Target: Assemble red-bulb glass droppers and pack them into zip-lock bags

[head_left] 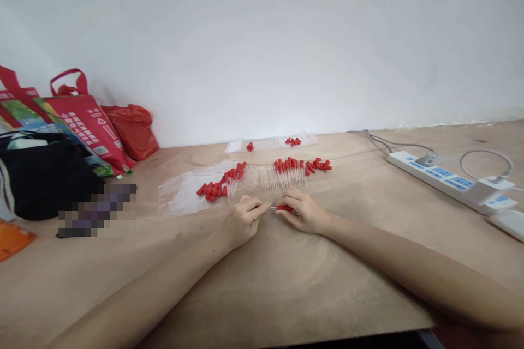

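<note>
Both my hands meet at the middle of a plywood table [286,283]. My left hand [244,217] is closed in a pinch on the thin clear tube end of a dropper [275,208]. My right hand [302,211] is closed on that dropper's red rubber bulb [285,208]. Just beyond my fingers lie several clear droppers with red bulbs [290,170] in a row. A heap of loose red bulbs [213,190] rests to the left on a clear plastic bag [180,193].
Further back lies a flat clear bag [270,144] with a few red bulbs. Red shopping bags [88,120], a red plastic bag [133,130] and a black bag [45,174] stand at the left. A white power strip [450,181] with cables sits at the right.
</note>
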Available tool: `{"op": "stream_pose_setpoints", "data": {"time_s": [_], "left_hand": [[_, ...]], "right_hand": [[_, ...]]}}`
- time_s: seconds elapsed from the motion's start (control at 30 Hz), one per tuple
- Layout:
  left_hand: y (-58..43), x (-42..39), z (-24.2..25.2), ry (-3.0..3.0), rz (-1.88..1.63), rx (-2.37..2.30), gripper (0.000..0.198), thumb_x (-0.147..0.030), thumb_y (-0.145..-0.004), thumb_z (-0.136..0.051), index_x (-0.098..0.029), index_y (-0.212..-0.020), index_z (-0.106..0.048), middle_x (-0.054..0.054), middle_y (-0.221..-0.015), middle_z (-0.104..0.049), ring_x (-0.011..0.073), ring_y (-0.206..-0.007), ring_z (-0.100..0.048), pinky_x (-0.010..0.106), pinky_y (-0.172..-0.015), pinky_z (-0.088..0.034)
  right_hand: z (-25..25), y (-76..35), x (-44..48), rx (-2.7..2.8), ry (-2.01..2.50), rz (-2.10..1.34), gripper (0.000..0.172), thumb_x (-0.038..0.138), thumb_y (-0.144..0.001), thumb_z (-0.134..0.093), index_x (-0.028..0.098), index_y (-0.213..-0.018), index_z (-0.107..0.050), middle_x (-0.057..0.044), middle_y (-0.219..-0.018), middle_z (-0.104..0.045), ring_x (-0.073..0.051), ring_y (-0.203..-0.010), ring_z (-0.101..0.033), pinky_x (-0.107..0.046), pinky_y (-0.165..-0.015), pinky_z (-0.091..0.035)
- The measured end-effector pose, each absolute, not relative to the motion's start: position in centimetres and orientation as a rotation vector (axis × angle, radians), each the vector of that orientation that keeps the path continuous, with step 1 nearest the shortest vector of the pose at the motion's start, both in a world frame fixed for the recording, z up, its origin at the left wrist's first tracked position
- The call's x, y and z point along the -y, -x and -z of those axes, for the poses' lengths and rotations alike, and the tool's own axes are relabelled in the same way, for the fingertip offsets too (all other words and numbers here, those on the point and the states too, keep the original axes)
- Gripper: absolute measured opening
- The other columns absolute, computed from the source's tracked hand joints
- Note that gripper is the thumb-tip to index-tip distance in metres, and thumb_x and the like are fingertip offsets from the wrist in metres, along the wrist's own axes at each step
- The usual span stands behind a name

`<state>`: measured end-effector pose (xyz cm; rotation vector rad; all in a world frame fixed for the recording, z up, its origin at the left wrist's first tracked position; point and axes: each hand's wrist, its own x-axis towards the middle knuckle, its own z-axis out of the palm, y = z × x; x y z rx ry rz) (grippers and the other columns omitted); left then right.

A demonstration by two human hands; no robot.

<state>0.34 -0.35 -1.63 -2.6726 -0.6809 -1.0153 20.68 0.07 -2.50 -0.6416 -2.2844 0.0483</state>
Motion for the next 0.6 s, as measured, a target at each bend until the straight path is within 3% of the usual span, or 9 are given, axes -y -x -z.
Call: {"op": "stream_pose_setpoints", "data": {"time_s": [0.27, 0.43, 0.6], "left_hand": [[-0.8, 0.2, 1.8, 2.672, 0.992, 0.844, 0.023, -0.012, -0.083, -0.04, -0.017, -0.097, -0.057, 0.004, -0.075, -0.06, 0.0133, -0.067, -0.053, 0.027, -0.065, -0.045], [0.7, -0.8, 0.9, 2.566, 0.96, 1.042, 0.027, -0.014, -0.084, -0.036, -0.015, -0.107, -0.05, 0.007, -0.092, -0.061, 0.0167, -0.084, -0.057, 0.03, -0.075, -0.046], [4.1, -3.2, 0.0, 2.241, 1.015, 1.49, 0.029, -0.01, -0.078, -0.034, -0.014, -0.097, -0.055, 0.009, -0.095, -0.061, 0.0195, -0.09, -0.057, 0.032, -0.081, -0.045]], "right_hand": [[2.3, -20.7, -0.8, 2.301, 0.745, -0.034, 0.015, 0.026, -0.081, -0.047, 0.015, -0.085, -0.056, -0.006, -0.076, -0.056, -0.015, -0.07, -0.05, -0.027, -0.064, -0.041], [1.9, -22.4, -2.0, 2.164, 0.836, 0.007, 0.023, 0.032, -0.079, -0.05, 0.017, -0.096, -0.056, -0.008, -0.087, -0.059, -0.017, -0.08, -0.054, -0.03, -0.071, -0.042], [2.6, -26.1, -4.8, 1.901, 1.22, 0.094, 0.021, 0.028, -0.078, -0.048, 0.015, -0.091, -0.058, -0.009, -0.086, -0.059, -0.019, -0.081, -0.053, -0.031, -0.073, -0.042]]}}
